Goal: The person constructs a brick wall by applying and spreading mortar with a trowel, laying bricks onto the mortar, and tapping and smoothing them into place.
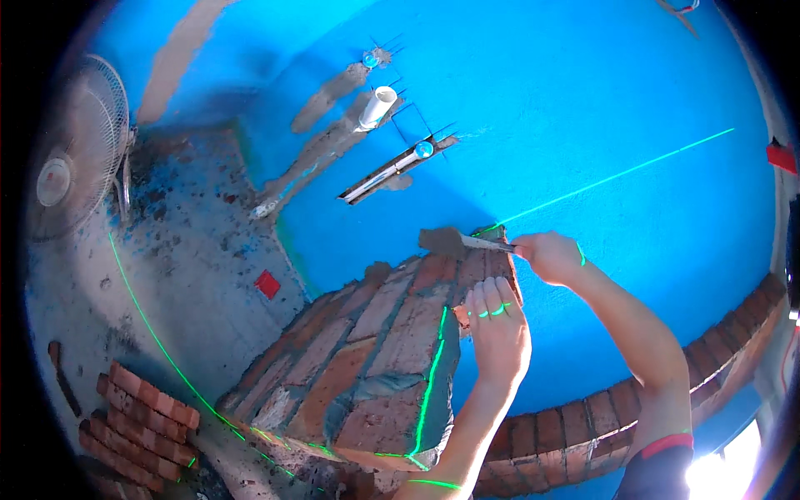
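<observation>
A brick wall point(367, 333) with grey mortar joints runs from the lower middle up to the blue wall. At its far right end, my left hand point(500, 333) has its fingers closed over a reddish brick point(461, 321), which is mostly hidden beneath them. Just beyond, my right hand point(550, 257) grips the handle of a trowel point(483, 242). Its blade is coated with grey mortar and lies over the top of the brickwork, pointing left. Green laser light crosses the left fingers, the right wrist and the wall's end.
A white pipe stub point(380, 104) projects from the blue wall point(567, 125), near chased, patched grooves. On the left stands a fan point(79, 150). Stacked bricks point(150, 417) sit at lower left, and a red square point(267, 284) lies on the grey floor. A curved brick row point(575, 425) spans the lower right.
</observation>
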`<act>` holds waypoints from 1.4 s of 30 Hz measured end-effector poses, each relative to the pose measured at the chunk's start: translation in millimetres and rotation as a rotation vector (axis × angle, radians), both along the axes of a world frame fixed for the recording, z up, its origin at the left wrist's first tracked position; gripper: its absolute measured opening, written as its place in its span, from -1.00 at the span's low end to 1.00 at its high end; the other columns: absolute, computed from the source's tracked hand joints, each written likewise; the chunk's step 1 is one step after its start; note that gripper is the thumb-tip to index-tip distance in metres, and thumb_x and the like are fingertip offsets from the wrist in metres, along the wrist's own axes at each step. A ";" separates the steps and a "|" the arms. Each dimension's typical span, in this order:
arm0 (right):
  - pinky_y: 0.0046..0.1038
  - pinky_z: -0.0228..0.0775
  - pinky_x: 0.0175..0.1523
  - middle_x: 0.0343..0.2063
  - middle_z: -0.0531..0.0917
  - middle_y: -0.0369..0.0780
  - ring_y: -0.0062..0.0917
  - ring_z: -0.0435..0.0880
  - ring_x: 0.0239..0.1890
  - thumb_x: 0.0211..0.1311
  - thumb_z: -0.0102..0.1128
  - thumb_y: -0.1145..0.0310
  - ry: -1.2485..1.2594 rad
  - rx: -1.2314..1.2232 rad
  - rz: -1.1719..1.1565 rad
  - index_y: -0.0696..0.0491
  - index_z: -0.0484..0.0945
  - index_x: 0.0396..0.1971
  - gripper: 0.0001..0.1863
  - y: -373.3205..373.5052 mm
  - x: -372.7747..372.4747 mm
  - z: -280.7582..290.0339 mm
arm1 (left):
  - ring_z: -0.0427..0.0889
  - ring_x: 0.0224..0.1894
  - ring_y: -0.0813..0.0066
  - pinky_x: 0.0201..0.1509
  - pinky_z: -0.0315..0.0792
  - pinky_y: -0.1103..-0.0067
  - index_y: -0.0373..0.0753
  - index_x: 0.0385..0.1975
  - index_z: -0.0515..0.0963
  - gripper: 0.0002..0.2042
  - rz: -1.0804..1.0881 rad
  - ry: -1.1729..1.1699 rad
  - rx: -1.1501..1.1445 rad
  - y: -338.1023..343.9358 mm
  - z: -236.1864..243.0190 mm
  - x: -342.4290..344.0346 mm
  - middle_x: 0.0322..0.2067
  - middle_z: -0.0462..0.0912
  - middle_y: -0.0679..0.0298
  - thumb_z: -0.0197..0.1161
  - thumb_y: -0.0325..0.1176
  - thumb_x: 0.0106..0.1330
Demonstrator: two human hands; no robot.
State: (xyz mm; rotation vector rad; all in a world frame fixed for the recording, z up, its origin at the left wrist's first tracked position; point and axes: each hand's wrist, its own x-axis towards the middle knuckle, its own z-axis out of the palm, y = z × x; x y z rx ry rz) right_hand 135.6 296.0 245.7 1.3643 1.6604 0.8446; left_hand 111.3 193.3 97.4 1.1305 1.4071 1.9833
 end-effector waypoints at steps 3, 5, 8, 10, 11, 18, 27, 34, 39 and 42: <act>-0.10 0.53 -0.22 -0.27 0.71 -0.17 -0.15 0.68 -0.23 0.41 0.00 0.07 0.052 0.003 0.034 -0.29 0.61 -0.03 -0.73 -3.3 -1.8 2.3 | 0.41 0.14 0.00 0.31 0.27 0.21 -0.53 0.08 0.32 -0.52 -0.008 -0.005 0.000 -0.1 3.2 -2.4 0.02 0.44 -0.09 0.21 -0.56 0.11; -0.09 0.53 -0.23 -0.28 0.71 -0.16 -0.14 0.68 -0.25 0.40 0.01 0.07 -0.035 -0.018 -0.045 -0.28 0.62 -0.03 -0.73 -4.2 -3.9 2.4 | 0.42 0.13 0.00 0.30 0.28 0.21 -0.52 0.07 0.32 -0.53 -0.007 -0.002 -0.003 0.7 3.4 1.5 0.01 0.44 -0.09 0.21 -0.56 0.11; -0.09 0.52 -0.24 -0.28 0.71 -0.17 -0.14 0.68 -0.25 0.40 0.01 0.07 0.056 -0.006 0.021 -0.28 0.62 -0.04 -0.74 -6.7 -13.9 -2.5 | 0.42 0.12 0.01 0.29 0.28 0.21 -0.52 0.06 0.33 -0.53 0.032 0.016 -0.027 -2.1 -2.2 -9.4 0.00 0.45 -0.08 0.20 -0.55 0.11; -0.10 0.53 -0.24 -0.27 0.71 -0.18 -0.15 0.68 -0.25 0.40 0.01 0.06 0.047 -0.011 -0.009 -0.29 0.62 -0.04 -0.73 -9.0 -14.3 5.3 | 0.42 0.12 0.01 0.29 0.28 0.21 -0.52 0.05 0.32 -0.53 0.034 0.011 -0.020 0.9 0.9 -4.4 0.00 0.45 -0.08 0.20 -0.55 0.10; -0.12 0.53 -0.23 -0.27 0.71 -0.20 -0.16 0.68 -0.25 0.40 0.01 0.05 0.041 -0.019 -0.031 -0.29 0.62 -0.04 -0.73 -9.0 -14.9 8.8 | 0.42 0.12 0.01 0.29 0.27 0.21 -0.52 0.06 0.32 -0.52 0.019 0.005 -0.024 2.3 2.1 -2.0 0.00 0.44 -0.08 0.20 -0.55 0.10; -0.15 0.53 -0.21 -0.28 0.72 -0.23 -0.20 0.68 -0.23 0.39 0.02 0.02 0.047 0.003 -0.002 -0.30 0.62 -0.04 -0.72 -4.8 -26.1 10.8 | 0.42 0.10 0.02 0.27 0.28 0.23 -0.51 0.06 0.32 -0.52 0.038 0.029 -0.023 1.5 2.1 -5.5 -0.01 0.44 -0.07 0.18 -0.59 0.08; -0.28 0.44 -0.30 -0.50 0.65 -0.21 -0.36 0.63 -0.44 0.42 -0.03 0.05 0.667 0.137 -0.100 -0.02 0.63 -0.23 -0.66 -47.0 27.6 39.5 | 0.42 0.10 0.02 0.26 0.28 0.24 -0.48 0.06 0.33 -0.45 0.006 0.016 -0.001 4.0 3.6 3.4 0.01 0.44 -0.07 0.26 -0.62 -0.02; -0.54 0.23 -0.54 -0.62 0.55 -0.36 -0.70 0.42 -0.62 0.44 0.01 0.09 1.288 0.425 -0.172 0.09 0.64 -0.29 -0.63 -91.6 90.3 20.6 | 0.40 0.10 -0.01 0.22 0.27 0.23 -0.43 0.02 0.33 -0.46 -0.051 0.052 -0.008 6.4 -3.7 0.1 0.01 0.43 -0.05 0.32 -0.57 -0.03; -0.57 0.24 -0.55 -0.61 0.55 -0.37 -0.73 0.42 -0.62 0.43 0.04 0.11 1.406 0.510 -0.266 0.09 0.64 -0.29 -0.65 -99.5 117.7 3.9 | 0.42 0.06 -0.04 0.19 0.29 0.20 -0.43 -0.01 0.35 -0.52 -0.024 0.046 0.013 7.2 -1.5 1.3 -0.02 0.45 -0.05 0.29 -0.57 0.00; -0.56 0.26 -0.55 -0.59 0.56 -0.36 -0.73 0.42 -0.62 0.42 0.05 0.12 1.470 0.545 -0.288 0.09 0.64 -0.28 -0.65 -103.4 125.7 -10.5 | 0.42 0.06 -0.06 0.19 0.29 0.18 -0.45 0.00 0.35 -0.52 -0.036 0.049 0.028 7.3 -2.5 0.1 -0.03 0.46 -0.06 0.27 -0.56 0.02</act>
